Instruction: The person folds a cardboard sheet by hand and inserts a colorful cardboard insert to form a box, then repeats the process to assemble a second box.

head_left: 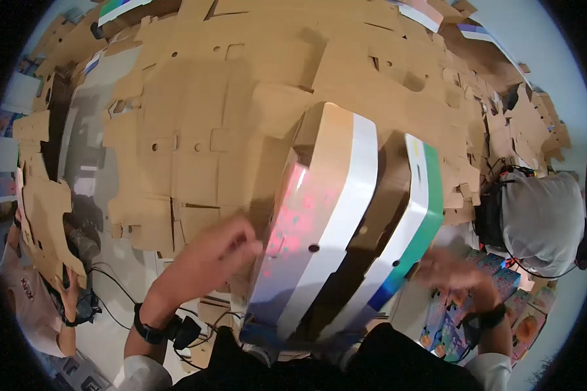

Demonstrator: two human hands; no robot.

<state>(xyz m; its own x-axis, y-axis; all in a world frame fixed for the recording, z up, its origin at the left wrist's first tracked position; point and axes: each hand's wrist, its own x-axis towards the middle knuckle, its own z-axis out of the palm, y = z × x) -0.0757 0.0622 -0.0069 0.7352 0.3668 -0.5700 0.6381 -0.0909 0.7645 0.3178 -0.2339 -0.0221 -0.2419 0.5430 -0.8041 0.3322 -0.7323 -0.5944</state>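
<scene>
Head view: left hand (225,251) and right hand (455,272) flank a pink-white-green open cardboard box (300,238); blurred, I cannot tell their grip.

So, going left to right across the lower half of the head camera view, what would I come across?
A co-worker, your left hand, the open box, your right hand, then a pale cloth shape I can't identify.

Layered with brown cardboard sheets (274,58) toward twelve o'clock; edged by pale bluish wall (560,72) from two to three; showing pale floor (121,277) around eight.
</scene>
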